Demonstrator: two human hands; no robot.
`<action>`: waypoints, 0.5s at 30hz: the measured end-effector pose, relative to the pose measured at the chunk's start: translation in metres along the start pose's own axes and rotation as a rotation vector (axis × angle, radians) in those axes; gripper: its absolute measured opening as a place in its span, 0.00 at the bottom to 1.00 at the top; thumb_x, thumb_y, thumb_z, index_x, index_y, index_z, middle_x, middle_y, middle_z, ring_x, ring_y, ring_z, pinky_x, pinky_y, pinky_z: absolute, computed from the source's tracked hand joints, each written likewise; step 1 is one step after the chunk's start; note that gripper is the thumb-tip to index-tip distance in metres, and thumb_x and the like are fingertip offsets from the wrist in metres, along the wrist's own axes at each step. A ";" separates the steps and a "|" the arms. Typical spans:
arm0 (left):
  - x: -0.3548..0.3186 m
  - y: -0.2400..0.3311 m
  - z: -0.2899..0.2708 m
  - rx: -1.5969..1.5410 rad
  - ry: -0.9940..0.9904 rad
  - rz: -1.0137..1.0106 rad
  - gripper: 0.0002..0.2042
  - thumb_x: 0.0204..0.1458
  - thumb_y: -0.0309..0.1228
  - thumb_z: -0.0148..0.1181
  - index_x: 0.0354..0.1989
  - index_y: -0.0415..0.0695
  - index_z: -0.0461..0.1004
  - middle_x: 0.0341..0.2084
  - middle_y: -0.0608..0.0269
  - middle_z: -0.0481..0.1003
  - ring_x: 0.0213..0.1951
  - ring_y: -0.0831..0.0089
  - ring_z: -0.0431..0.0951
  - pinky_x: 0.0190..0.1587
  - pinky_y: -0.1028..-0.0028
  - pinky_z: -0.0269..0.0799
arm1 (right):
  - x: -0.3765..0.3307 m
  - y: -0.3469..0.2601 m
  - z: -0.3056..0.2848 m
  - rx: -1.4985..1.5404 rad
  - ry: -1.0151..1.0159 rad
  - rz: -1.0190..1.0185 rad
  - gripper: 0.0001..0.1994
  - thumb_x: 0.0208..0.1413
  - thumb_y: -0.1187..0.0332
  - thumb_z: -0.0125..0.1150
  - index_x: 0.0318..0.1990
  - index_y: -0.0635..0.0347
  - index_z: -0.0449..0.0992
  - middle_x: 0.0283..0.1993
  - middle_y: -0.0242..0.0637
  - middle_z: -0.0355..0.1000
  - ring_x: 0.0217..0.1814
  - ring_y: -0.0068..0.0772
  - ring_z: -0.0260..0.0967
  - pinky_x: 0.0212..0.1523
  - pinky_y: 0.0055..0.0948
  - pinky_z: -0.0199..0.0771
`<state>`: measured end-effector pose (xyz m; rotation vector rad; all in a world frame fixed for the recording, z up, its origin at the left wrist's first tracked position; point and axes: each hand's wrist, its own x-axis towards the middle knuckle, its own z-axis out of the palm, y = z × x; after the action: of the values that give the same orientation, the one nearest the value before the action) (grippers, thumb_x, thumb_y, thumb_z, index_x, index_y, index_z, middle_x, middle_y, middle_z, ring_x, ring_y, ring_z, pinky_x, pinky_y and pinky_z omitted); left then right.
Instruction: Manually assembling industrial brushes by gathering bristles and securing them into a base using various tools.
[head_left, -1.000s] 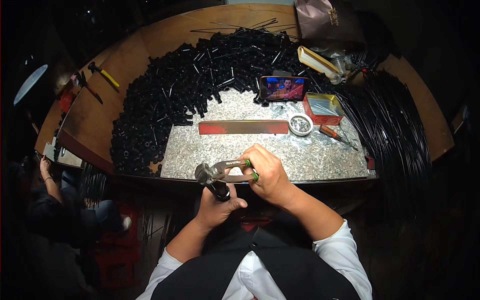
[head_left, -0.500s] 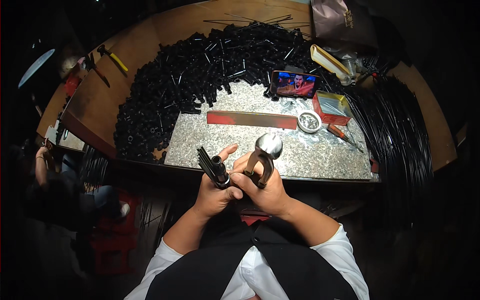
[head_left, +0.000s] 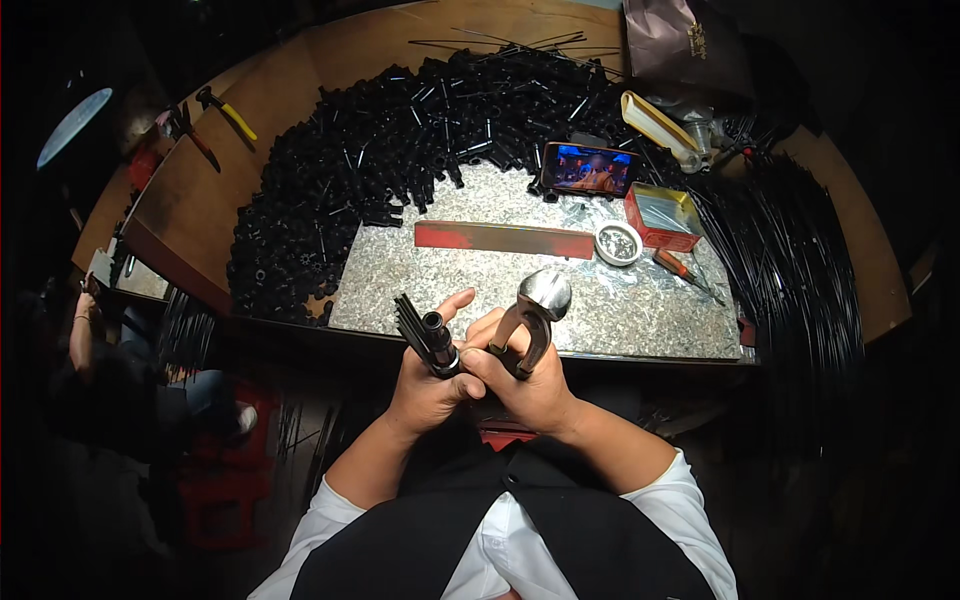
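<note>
Behind right hand (head_left: 525, 385) — pliers' handles (head_left: 528, 340) half-hidden

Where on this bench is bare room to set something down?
Free: the speckled slab between the red bar and its near edge, and the bare wood left of the black tube pile. Crowded: the pile itself and the right corner around the red box.

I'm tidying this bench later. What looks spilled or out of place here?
The heap of black tubes sprawls over the wooden bench onto the metal plate. A phone with its screen lit leans among them.
</note>
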<state>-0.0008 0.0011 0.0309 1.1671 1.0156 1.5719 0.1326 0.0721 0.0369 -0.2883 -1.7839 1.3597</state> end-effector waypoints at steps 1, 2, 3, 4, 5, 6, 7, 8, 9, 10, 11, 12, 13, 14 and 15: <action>0.000 -0.001 0.000 -0.002 0.005 0.004 0.53 0.33 0.50 0.71 0.63 0.29 0.48 0.33 0.65 0.77 0.36 0.84 0.73 0.44 0.79 0.67 | 0.000 0.000 0.000 0.004 0.003 0.007 0.02 0.53 0.77 0.57 0.34 0.64 0.72 0.37 0.37 0.68 0.38 0.25 0.66 0.39 0.26 0.67; 0.000 -0.002 0.001 -0.004 0.010 0.009 0.53 0.33 0.50 0.72 0.63 0.29 0.49 0.33 0.65 0.77 0.36 0.84 0.73 0.44 0.80 0.67 | 0.000 0.000 0.000 0.004 0.004 0.007 0.02 0.53 0.77 0.57 0.34 0.64 0.72 0.37 0.37 0.68 0.38 0.25 0.66 0.39 0.26 0.67; 0.001 -0.003 0.001 -0.005 0.009 0.008 0.53 0.33 0.50 0.72 0.63 0.29 0.49 0.33 0.65 0.77 0.36 0.84 0.73 0.44 0.80 0.67 | -0.001 0.001 0.000 -0.010 0.004 0.012 0.02 0.53 0.77 0.57 0.34 0.64 0.72 0.37 0.37 0.68 0.38 0.25 0.66 0.39 0.26 0.68; 0.001 -0.004 0.001 -0.014 0.014 0.022 0.53 0.33 0.50 0.72 0.63 0.29 0.49 0.33 0.65 0.77 0.35 0.84 0.73 0.44 0.80 0.67 | -0.001 0.001 0.000 -0.024 0.003 0.015 0.02 0.54 0.77 0.57 0.33 0.64 0.72 0.37 0.37 0.68 0.38 0.25 0.67 0.40 0.26 0.68; 0.000 -0.006 0.001 -0.023 0.020 0.035 0.53 0.33 0.49 0.72 0.62 0.29 0.49 0.33 0.65 0.77 0.35 0.84 0.73 0.43 0.80 0.67 | -0.001 0.002 0.000 -0.023 0.003 0.014 0.02 0.54 0.77 0.57 0.33 0.64 0.72 0.37 0.37 0.68 0.38 0.25 0.67 0.40 0.26 0.68; 0.000 -0.008 0.001 -0.022 0.020 0.035 0.53 0.33 0.49 0.72 0.62 0.29 0.49 0.33 0.65 0.77 0.35 0.84 0.73 0.43 0.80 0.67 | -0.002 0.003 0.001 -0.043 0.008 0.000 0.01 0.54 0.77 0.57 0.34 0.64 0.71 0.37 0.38 0.68 0.38 0.25 0.67 0.40 0.26 0.68; 0.001 -0.010 0.001 -0.023 0.035 0.051 0.53 0.34 0.49 0.72 0.63 0.29 0.49 0.32 0.66 0.77 0.34 0.85 0.73 0.42 0.81 0.67 | -0.002 0.003 0.002 -0.063 0.014 -0.014 0.01 0.54 0.78 0.56 0.34 0.63 0.71 0.37 0.38 0.68 0.38 0.26 0.67 0.39 0.26 0.68; 0.001 -0.011 0.001 -0.023 0.051 0.067 0.53 0.34 0.49 0.72 0.63 0.29 0.48 0.30 0.67 0.76 0.33 0.85 0.72 0.41 0.81 0.67 | -0.002 0.003 0.002 -0.062 0.013 -0.014 0.01 0.54 0.78 0.56 0.34 0.63 0.71 0.37 0.38 0.68 0.38 0.26 0.67 0.39 0.26 0.68; 0.001 -0.010 0.001 -0.023 0.052 0.067 0.53 0.34 0.49 0.72 0.63 0.29 0.48 0.30 0.67 0.76 0.33 0.85 0.72 0.41 0.81 0.67 | -0.002 0.003 0.002 -0.045 0.015 -0.024 0.01 0.54 0.78 0.56 0.34 0.63 0.71 0.37 0.38 0.67 0.38 0.26 0.66 0.40 0.26 0.68; 0.001 -0.009 0.000 -0.015 0.041 0.063 0.53 0.34 0.49 0.72 0.63 0.29 0.48 0.29 0.69 0.76 0.32 0.86 0.72 0.40 0.82 0.66 | -0.002 0.003 0.002 -0.029 0.019 -0.034 0.02 0.54 0.78 0.55 0.34 0.63 0.70 0.36 0.38 0.67 0.38 0.26 0.66 0.40 0.26 0.68; 0.002 -0.008 0.000 -0.006 0.030 0.059 0.53 0.34 0.49 0.72 0.63 0.29 0.47 0.28 0.70 0.75 0.31 0.86 0.71 0.39 0.82 0.66 | -0.001 0.003 0.001 -0.030 0.020 -0.033 0.02 0.54 0.78 0.55 0.34 0.63 0.70 0.36 0.38 0.67 0.38 0.26 0.66 0.40 0.26 0.68; 0.002 -0.007 0.001 -0.007 0.030 0.058 0.53 0.34 0.49 0.72 0.63 0.29 0.47 0.28 0.70 0.75 0.31 0.86 0.71 0.39 0.82 0.66 | -0.001 0.002 0.001 -0.031 0.018 -0.049 0.02 0.54 0.78 0.55 0.34 0.63 0.70 0.36 0.38 0.67 0.38 0.26 0.66 0.40 0.27 0.68; 0.001 -0.005 0.001 -0.022 0.030 0.035 0.54 0.35 0.49 0.72 0.64 0.29 0.47 0.27 0.71 0.75 0.31 0.87 0.71 0.39 0.83 0.65 | 0.000 0.001 0.001 -0.029 0.014 -0.065 0.02 0.53 0.78 0.54 0.34 0.63 0.70 0.36 0.38 0.67 0.38 0.26 0.66 0.40 0.27 0.67; 0.000 -0.004 0.002 -0.037 0.030 0.012 0.54 0.35 0.49 0.72 0.64 0.29 0.46 0.26 0.71 0.74 0.30 0.87 0.71 0.38 0.84 0.65 | -0.001 0.001 0.001 -0.028 0.013 -0.065 0.02 0.53 0.78 0.54 0.34 0.63 0.70 0.36 0.38 0.67 0.38 0.26 0.66 0.40 0.27 0.67; 0.000 -0.002 0.002 -0.036 0.032 0.011 0.54 0.35 0.49 0.72 0.64 0.29 0.46 0.26 0.71 0.74 0.30 0.87 0.71 0.38 0.84 0.65 | -0.001 0.002 0.001 -0.021 0.004 -0.043 0.02 0.53 0.78 0.54 0.34 0.63 0.70 0.37 0.38 0.67 0.38 0.26 0.66 0.40 0.27 0.67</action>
<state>0.0012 0.0019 0.0292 1.1281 0.9985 1.6157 0.1318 0.0715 0.0349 -0.2619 -1.7922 1.3105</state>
